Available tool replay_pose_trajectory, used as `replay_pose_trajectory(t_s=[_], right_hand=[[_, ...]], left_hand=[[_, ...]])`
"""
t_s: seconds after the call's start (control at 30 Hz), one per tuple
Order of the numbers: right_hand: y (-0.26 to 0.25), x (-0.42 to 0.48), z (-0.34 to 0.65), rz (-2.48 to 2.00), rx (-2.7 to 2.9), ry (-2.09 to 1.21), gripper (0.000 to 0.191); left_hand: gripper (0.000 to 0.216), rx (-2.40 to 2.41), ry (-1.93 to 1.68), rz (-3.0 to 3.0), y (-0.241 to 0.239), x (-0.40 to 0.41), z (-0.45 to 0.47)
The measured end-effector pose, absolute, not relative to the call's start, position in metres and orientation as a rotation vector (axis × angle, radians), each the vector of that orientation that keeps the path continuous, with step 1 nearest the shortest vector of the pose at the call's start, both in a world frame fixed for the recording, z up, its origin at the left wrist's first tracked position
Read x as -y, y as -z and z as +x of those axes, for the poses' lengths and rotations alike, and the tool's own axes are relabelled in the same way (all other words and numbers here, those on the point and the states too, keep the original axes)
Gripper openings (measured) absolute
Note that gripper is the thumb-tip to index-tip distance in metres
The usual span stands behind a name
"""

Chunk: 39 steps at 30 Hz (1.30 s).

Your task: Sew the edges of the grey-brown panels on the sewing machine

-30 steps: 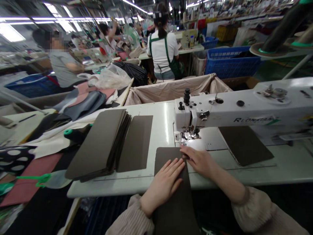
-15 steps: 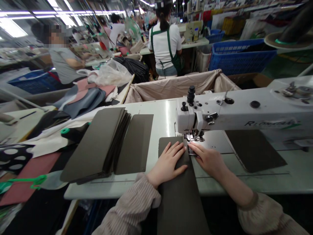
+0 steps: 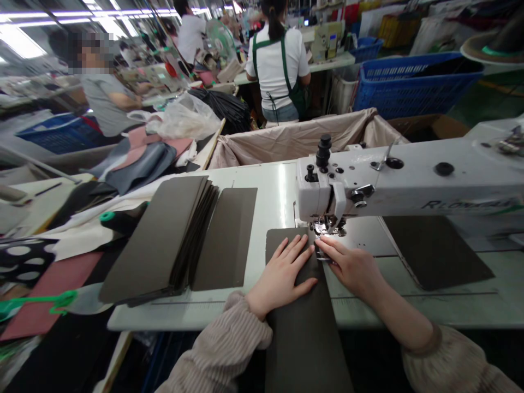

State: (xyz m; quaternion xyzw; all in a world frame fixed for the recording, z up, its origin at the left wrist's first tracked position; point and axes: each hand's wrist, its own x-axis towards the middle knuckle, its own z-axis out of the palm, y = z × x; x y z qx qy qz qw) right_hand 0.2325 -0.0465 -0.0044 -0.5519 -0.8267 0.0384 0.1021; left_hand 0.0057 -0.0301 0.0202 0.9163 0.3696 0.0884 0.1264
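A long dark olive-grey material panel point(image 3: 305, 338) runs from the sewing machine point(image 3: 393, 185) over the table's front edge towards me. My left hand point(image 3: 286, 270) lies flat on its upper part, fingers spread. Close beside the presser foot point(image 3: 327, 225), my right hand point(image 3: 354, 267) rests at the panel's right edge with its leading fingers stretched out and side by side; its thumb is mostly hidden. The panel's far end lies just left of the needle area. To the left are a stack of similar panels point(image 3: 158, 234) and a single flat panel point(image 3: 229, 234).
Another dark panel point(image 3: 438, 251) lies right of the needle, under the machine arm. A black thread cone point(image 3: 125, 218) and fabric scraps point(image 3: 143, 158) sit left. Behind the table are a cloth-lined bin point(image 3: 286, 139), a blue crate point(image 3: 417, 87) and a person in a green apron point(image 3: 278, 65).
The view has shifted slightly, so the machine appears a little further right. Both hands keep nearly the same places on the panel, with no clear feed of the material visible.
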Motion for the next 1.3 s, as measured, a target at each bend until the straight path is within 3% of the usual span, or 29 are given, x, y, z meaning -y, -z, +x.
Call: replay_pose_trajectory(t_s=[0.8,1.03,1.3], right_hand=[[0.0055,0.0462,0.2314,-1.636,2.464,-0.113,0.056],[0.0054,0.0468,0.2315,-1.636,2.444,-0.105,0.055],[0.0064,0.0469,0.2328,-1.630,2.444,-0.100,0.056]], left_hand=[[0.067,-1.054,-0.309,2.648,-0.0178,0.0227,0.0040],[0.049,-1.064,-0.405,2.626,-0.0175,0.0218,0.0017],[0.044,-1.095,-0.424,2.610,-0.0169,0.0224,0.0002]])
